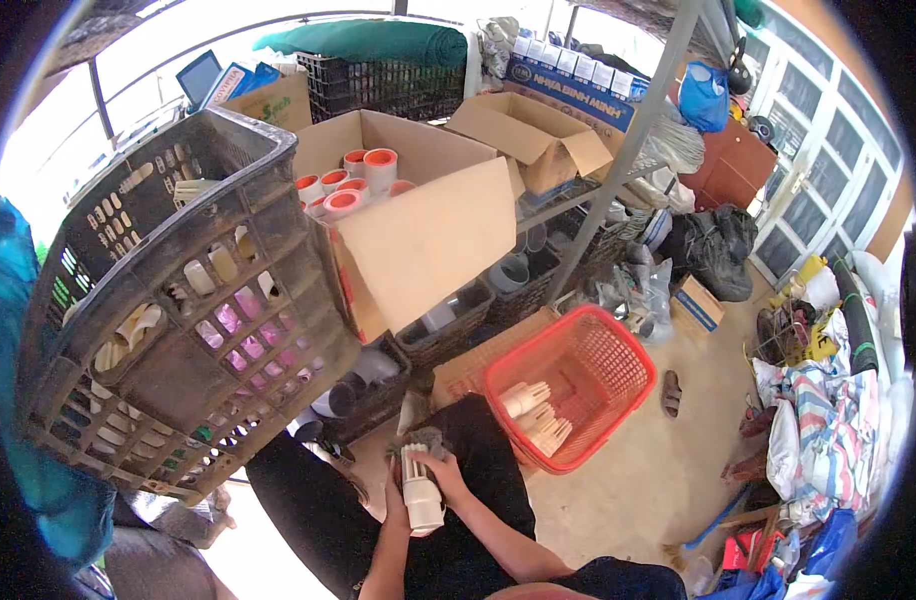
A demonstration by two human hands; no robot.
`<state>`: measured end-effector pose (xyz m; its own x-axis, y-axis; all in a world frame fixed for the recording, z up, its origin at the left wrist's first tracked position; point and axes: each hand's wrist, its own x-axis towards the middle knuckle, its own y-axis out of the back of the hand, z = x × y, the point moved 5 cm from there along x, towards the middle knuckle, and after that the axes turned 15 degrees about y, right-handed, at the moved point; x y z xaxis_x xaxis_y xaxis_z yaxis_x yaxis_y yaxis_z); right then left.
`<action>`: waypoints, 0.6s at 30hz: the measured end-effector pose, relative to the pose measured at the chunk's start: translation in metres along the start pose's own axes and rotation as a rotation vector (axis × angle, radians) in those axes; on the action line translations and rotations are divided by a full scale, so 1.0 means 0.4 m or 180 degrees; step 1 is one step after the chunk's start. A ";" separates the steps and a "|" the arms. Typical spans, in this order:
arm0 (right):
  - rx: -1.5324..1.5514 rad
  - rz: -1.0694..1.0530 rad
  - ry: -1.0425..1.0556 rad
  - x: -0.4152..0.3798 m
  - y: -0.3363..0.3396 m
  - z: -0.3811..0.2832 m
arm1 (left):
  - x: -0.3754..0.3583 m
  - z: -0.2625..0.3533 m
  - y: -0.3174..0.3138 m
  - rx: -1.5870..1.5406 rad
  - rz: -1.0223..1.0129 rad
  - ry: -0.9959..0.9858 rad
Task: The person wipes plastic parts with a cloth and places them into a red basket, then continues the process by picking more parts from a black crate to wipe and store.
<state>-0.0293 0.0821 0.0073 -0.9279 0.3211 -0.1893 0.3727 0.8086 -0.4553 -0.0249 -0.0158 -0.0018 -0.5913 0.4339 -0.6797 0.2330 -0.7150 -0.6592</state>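
Observation:
Over the lap, a white plastic fitting [423, 505] with a round base and long prongs is held between both hands. My left hand [398, 497] wraps its left side. My right hand [446, 478] grips it from the right, near the prongs. A grey cloth or similar soft piece [430, 440] shows at the pronged end; its exact nature is unclear. To the right on the floor stands a red plastic basket [633, 408], with several similar cream pronged fittings [546, 425] lying inside.
A large black crate [178, 370] stands close on the left. Beside it, an open cardboard box [428, 245] holds orange-rimmed white tubes [381, 170]. A metal post [618, 170] slants behind the basket. A sandal [671, 393] and striped sacks [828, 440] are at right. Someone's foot [218, 515] shows lower left.

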 end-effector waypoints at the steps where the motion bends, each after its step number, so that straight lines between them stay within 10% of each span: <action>1: -0.0243 0.0075 0.0229 0.009 -0.003 -0.001 | -0.016 0.010 -0.016 0.0022 -0.0052 -0.0011; 4: -0.0914 0.0259 0.0673 -0.018 -0.031 -0.094 | -0.028 0.009 -0.014 -0.0114 -0.0192 0.0133; 6: -0.3551 0.0559 0.2007 -0.015 -0.009 -0.152 | -0.069 0.022 -0.049 0.0038 0.0100 0.0079; 11: -0.2517 0.0203 0.1458 -0.102 -0.008 -0.071 | 0.044 -0.004 0.074 0.0187 0.0428 -0.0563; 12: -0.1095 0.0033 0.1379 -0.119 -0.015 0.000 | 0.019 0.004 0.056 0.0173 0.0432 -0.0552; 17: -0.0826 0.0090 0.0229 -0.077 0.083 0.115 | -0.010 0.010 0.008 0.2322 0.0770 -0.1138; 18: -0.2237 -0.0378 0.0758 -0.067 0.078 0.029 | -0.021 0.001 -0.015 0.3256 0.0854 -0.1492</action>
<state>0.0072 0.0930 -0.0121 -0.9678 0.2455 0.0560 0.2518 0.9432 0.2168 -0.0217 -0.0155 0.0082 -0.8958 0.1080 -0.4311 -0.2127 -0.9559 0.2025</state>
